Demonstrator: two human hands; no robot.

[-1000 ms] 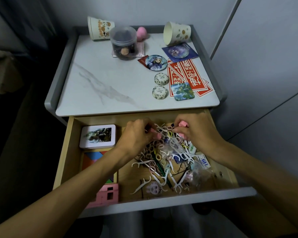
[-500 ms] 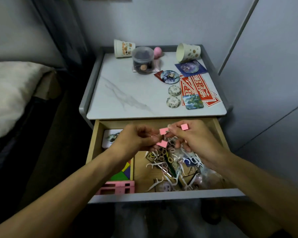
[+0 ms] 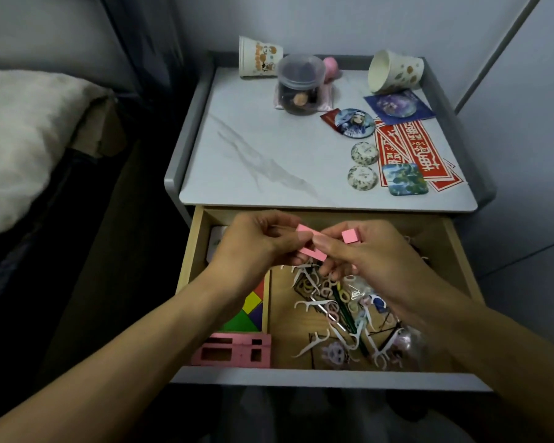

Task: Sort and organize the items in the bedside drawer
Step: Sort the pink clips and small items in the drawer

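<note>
Holds left hand (image 3: 253, 241) and right hand (image 3: 365, 251) fingertip to fingertip above the back of the open drawer (image 3: 333, 378); pinches upper pink block (image 3: 304, 228) in curled left fingers; clamps 3rd pink block (image 3: 348, 235) between right thumb and forefinger; carries lower pink block (image 3: 314, 254) where the 2 hands meet, cannot tell in which grip; down in the drawer, floss picks (image 3: 314, 305) heaped at right, colour puzzle (image 3: 250, 311) and pink frame (image 3: 234, 350) at left.

Both forearms extend forward; left hand (image 3: 253, 243) and right hand (image 3: 370, 252) meet at the fingertips, fingers curled, each pinching small pink blocks (image 3: 349, 235).
</note>
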